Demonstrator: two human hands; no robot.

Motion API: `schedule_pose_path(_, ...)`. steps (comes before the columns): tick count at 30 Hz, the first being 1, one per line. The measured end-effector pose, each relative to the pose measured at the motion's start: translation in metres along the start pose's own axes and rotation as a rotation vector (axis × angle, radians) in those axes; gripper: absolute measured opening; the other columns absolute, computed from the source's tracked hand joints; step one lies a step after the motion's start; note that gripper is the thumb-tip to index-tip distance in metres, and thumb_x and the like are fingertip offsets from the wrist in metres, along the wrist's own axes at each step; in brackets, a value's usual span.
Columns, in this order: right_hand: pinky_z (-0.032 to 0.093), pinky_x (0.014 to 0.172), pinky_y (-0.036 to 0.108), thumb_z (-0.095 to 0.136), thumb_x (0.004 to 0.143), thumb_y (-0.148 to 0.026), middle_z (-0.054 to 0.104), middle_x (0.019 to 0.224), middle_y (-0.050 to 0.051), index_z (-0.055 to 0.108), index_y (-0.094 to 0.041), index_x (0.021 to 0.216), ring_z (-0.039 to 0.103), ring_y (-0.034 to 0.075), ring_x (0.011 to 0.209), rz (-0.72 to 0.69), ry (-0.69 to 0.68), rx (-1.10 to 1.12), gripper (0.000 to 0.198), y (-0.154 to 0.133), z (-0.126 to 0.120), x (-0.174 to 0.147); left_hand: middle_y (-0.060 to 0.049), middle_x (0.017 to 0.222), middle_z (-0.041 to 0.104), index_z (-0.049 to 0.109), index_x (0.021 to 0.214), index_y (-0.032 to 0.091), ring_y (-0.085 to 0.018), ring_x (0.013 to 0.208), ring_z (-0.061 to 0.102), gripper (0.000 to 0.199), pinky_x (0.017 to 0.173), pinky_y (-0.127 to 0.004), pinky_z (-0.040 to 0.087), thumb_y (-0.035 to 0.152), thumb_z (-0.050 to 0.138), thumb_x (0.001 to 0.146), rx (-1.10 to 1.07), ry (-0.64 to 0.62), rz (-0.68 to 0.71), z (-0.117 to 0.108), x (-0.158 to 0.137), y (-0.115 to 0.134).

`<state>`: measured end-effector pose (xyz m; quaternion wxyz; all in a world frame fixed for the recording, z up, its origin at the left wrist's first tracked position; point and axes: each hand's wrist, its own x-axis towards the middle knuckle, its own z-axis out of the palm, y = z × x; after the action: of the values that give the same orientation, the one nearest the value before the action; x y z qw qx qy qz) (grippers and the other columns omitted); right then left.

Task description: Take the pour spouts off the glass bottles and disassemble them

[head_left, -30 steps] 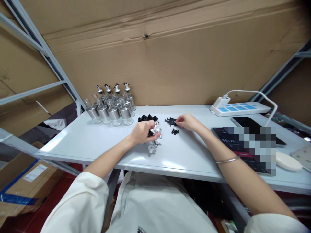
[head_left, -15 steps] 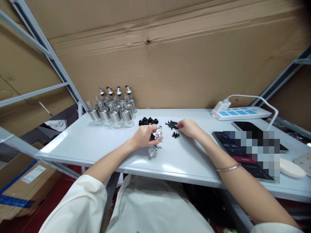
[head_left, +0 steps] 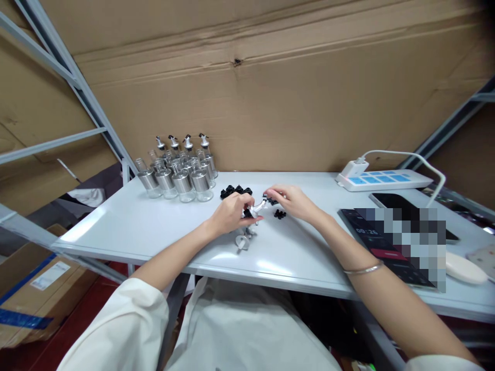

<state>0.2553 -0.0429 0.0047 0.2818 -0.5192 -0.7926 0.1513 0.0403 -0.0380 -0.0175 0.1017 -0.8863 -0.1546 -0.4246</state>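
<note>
My left hand is closed around a silver bottle pourer with a black base, its spout tilted up to the right. My right hand pinches a small black plastic piece at the spout's tip; whether it is seated there I cannot tell. More slim black pieces lie partly hidden beneath that hand. Below them sits a cluster of small black caps. Under my left hand lie other silver pourer parts, while black stoppers are grouped just behind it.
Several glass bottles with steel sleeves stand at the back left, some topped with pourers. A white power strip with a plugged-in charger is at the back right. Two phones and a white round object lie on the right.
My right hand has moved left from the pile of slim black pieces to the spout, bringing one small black piece. My left hand has turned the pourer's spout toward it.
</note>
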Motion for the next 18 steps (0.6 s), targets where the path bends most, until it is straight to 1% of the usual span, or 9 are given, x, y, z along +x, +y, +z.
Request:
schedule_pose_path(1,0.045,0.073,0.027,0.038,0.092,-0.038,0.071,0.086,0.008,0.069,-0.015,0.091,0.063,0.019,0.08,-0.066,0.027,0.126,0.039,-0.006,0.0,-0.002,-0.001,0.079,0.062,0.037,0.1,0.019,-0.012,0.065,0.058,0.035,0.066,-0.027,0.045,0.041,0.06,0.083,0.005,0.001,-0.016,0.0,0.0,0.0)
schedule_pose_path(3,0.046,0.075,0.029,0.035,0.093,-0.044,0.069,0.083,0.007,0.068,-0.015,0.089,0.062,0.018,0.079,-0.141,0.053,0.328,0.044,-0.018,0.0,-0.006,-0.001,0.08,0.063,0.038,0.099,0.019,-0.012,0.067,0.06,0.036,0.07,-0.029,0.045,0.042,0.06,0.083,0.016,0.015,-0.016,0.0,0.0,-0.001)
schedule_pose_path(6,0.046,0.077,0.03,0.039,0.091,-0.05,0.068,0.083,0.007,0.068,-0.015,0.084,0.061,0.018,0.079,-0.193,0.014,0.478,0.045,-0.028,0.002,-0.011,-0.001,0.081,0.065,0.039,0.1,0.019,-0.012,0.066,0.061,0.035,0.073,-0.031,0.042,0.044,0.059,0.084,0.058,0.041,-0.012,0.0,0.0,-0.001)
schedule_pose_path(9,0.045,0.075,0.03,0.045,0.088,-0.052,0.067,0.08,0.006,0.066,-0.016,0.085,0.06,0.018,0.077,-0.187,-0.047,0.523,0.042,-0.026,0.004,-0.012,-0.001,0.083,0.067,0.04,0.102,0.019,-0.013,0.068,0.062,0.035,0.075,-0.032,0.04,0.044,0.057,0.085,0.091,0.053,-0.024,-0.002,0.001,0.0)
schedule_pose_path(12,0.043,0.074,0.029,0.045,0.088,-0.051,0.064,0.077,0.003,0.063,-0.017,0.088,0.058,0.017,0.076,-0.147,-0.068,0.566,0.038,-0.023,0.005,-0.011,-0.001,0.085,0.068,0.04,0.103,0.019,-0.013,0.07,0.064,0.035,0.078,-0.032,0.038,0.045,0.056,0.086,0.089,0.074,-0.031,-0.003,0.001,0.0)
schedule_pose_path(16,0.038,0.069,0.027,0.043,0.089,-0.053,0.058,0.068,0.001,0.055,-0.018,0.069,0.051,0.014,0.068,-0.108,-0.07,0.553,0.042,-0.024,0.006,-0.012,-0.001,0.085,0.069,0.04,0.102,0.018,-0.012,0.069,0.063,0.035,0.078,-0.032,0.036,0.046,0.055,0.086,0.063,0.062,-0.052,-0.003,0.001,0.001)
schedule_pose_path(18,0.035,0.065,0.026,0.041,0.089,-0.054,0.054,0.065,0.0,0.051,-0.018,0.064,0.047,0.013,0.065,-0.106,-0.071,0.543,0.045,-0.026,0.006,-0.012,0.0,0.083,0.068,0.041,0.1,0.019,-0.012,0.068,0.063,0.034,0.078,-0.031,0.036,0.047,0.054,0.087,0.061,0.051,-0.056,-0.003,0.002,0.001)
